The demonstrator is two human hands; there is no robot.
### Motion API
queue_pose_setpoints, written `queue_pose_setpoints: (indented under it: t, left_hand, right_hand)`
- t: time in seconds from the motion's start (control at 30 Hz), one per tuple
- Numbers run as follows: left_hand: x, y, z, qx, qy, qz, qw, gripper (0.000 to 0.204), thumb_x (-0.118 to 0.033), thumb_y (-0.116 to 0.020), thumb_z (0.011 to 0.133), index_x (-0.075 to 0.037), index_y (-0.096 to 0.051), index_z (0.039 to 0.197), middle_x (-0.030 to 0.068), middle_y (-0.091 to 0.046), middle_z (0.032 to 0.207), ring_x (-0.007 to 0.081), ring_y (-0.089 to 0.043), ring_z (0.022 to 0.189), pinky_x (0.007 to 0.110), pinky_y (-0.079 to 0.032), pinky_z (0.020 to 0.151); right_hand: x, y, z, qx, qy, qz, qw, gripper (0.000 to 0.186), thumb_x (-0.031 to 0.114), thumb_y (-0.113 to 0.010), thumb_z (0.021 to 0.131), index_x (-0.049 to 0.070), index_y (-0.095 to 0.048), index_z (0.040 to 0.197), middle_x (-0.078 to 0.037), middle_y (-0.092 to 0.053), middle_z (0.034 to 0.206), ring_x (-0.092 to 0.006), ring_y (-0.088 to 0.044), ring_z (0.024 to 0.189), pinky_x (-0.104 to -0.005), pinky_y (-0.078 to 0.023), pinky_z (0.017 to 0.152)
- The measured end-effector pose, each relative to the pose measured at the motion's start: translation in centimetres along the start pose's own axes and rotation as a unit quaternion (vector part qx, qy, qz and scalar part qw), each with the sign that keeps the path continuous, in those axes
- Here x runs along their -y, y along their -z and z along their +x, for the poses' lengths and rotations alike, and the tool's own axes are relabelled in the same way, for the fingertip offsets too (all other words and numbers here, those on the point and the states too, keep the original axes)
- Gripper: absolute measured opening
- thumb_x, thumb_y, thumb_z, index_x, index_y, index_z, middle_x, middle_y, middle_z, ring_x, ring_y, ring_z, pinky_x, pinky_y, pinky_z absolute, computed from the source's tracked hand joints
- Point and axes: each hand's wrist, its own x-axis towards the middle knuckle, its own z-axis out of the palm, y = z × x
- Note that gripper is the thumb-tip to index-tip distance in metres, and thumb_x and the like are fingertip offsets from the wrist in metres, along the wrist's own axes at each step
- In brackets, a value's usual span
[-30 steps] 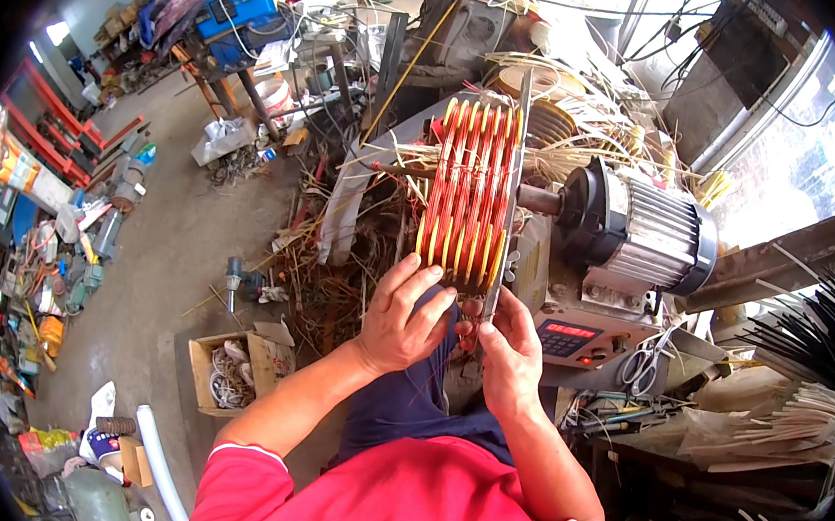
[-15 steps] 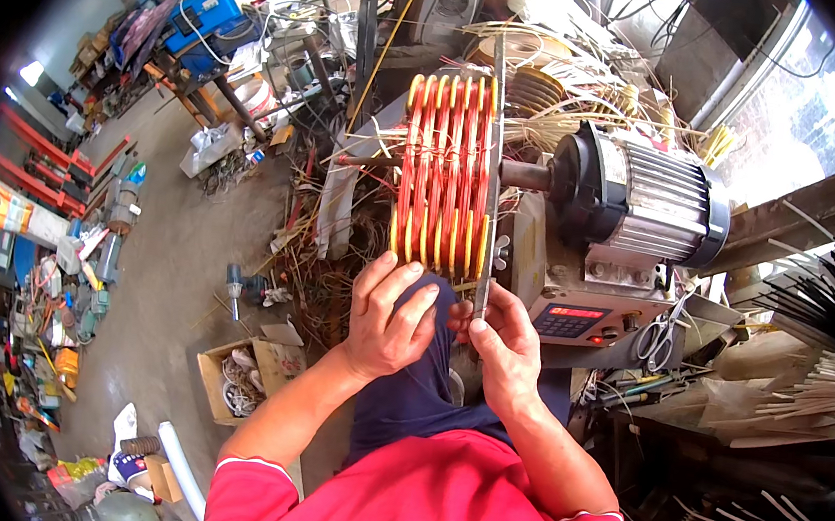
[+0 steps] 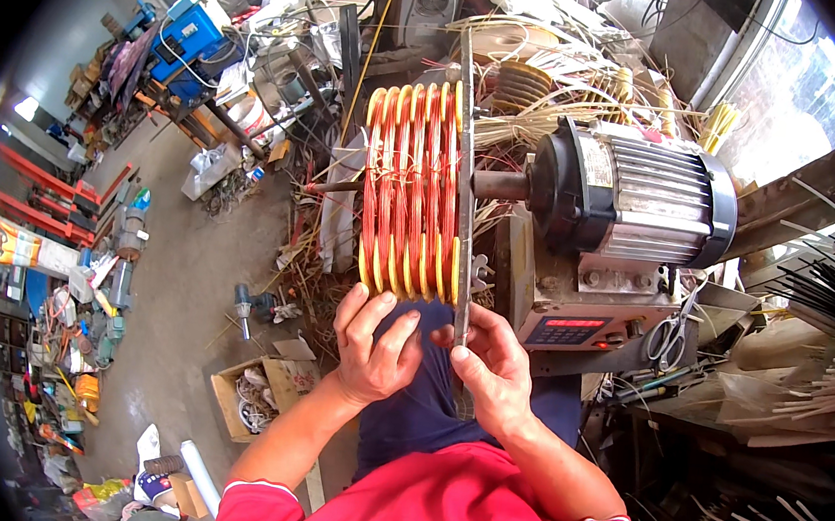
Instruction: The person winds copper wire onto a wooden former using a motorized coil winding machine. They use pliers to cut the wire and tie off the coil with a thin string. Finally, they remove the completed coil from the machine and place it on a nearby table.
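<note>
Coils of red wire point(image 3: 409, 189) with yellow ends sit side by side on a rod point(image 3: 336, 187), left of the gray motor point(image 3: 660, 198). The left hand point(image 3: 373, 355) touches their bottom, fingers a bit apart. The right hand point(image 3: 497, 377) pinches the flat plate point(image 3: 465, 170). The motor's label point(image 3: 596, 162) is too small to read.

"What's on the floor point(image 3: 169, 287)?"
"A power tool point(image 3: 244, 306), and near it an open cardboard box point(image 3: 293, 381) of tangled scraps."
"And the dark worktop point(image 3: 573, 363)?"
"A control box point(image 3: 592, 328) with a lit red display, with scissors point(image 3: 668, 342) just beside it."
</note>
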Motion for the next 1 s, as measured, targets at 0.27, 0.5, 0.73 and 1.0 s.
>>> queue_pose_setpoints:
  t: [0.27,0.5,0.73,1.0]
  left_hand:
    - [0.1,-0.3,-0.5,0.011,0.000,0.006,1.000,0.033,-0.006,-0.072,0.078,-0.005,-0.063,0.110,0.0198,-0.048,0.134,0.0483,-0.043,0.132,0.056,-0.037,0.110]
    - [0.3,0.0,-0.8,0.015,0.003,-0.019,1.000,0.017,-0.005,-0.068,0.082,-0.006,-0.061,0.097,0.0204,-0.050,0.133,0.0485,-0.043,0.131,0.056,-0.038,0.110]
    - [0.3,0.1,-0.6,0.005,0.004,-0.036,0.999,0.017,-0.004,-0.068,0.081,-0.005,-0.063,0.097,0.0202,-0.052,0.132,0.0464,-0.045,0.132,0.054,-0.042,0.108]
    - [0.2,1.0,-0.3,-0.004,0.017,-0.058,0.998,0.025,-0.003,-0.069,0.081,-0.007,-0.064,0.105,0.0158,-0.057,0.132,0.0393,-0.050,0.131,0.053,-0.045,0.106]
  right_hand:
    - [0.3,-0.2,0.1,-0.006,-0.004,-0.006,1.000,0.054,0.004,-0.061,0.098,-0.001,-0.038,0.147,-0.010,-0.065,0.121,-0.0124,-0.060,0.107,-0.0232,-0.050,0.083]
    - [0.2,0.2,0.0,0.010,-0.007,0.000,1.000,0.054,0.006,-0.063,0.098,-0.001,-0.040,0.146,-0.011,-0.065,0.121,-0.0133,-0.061,0.107,-0.0250,-0.050,0.085]
    - [-0.8,0.1,0.2,0.001,0.033,-0.008,0.999,0.054,0.008,-0.065,0.097,0.001,-0.041,0.145,-0.009,-0.065,0.119,-0.0128,-0.062,0.108,-0.0202,-0.048,0.074]
    - [-0.3,-0.5,0.0,-0.026,0.029,-0.033,0.999,0.054,0.014,-0.067,0.097,0.001,-0.044,0.144,-0.008,-0.068,0.117,-0.0041,-0.056,0.085,-0.0181,-0.042,0.066]
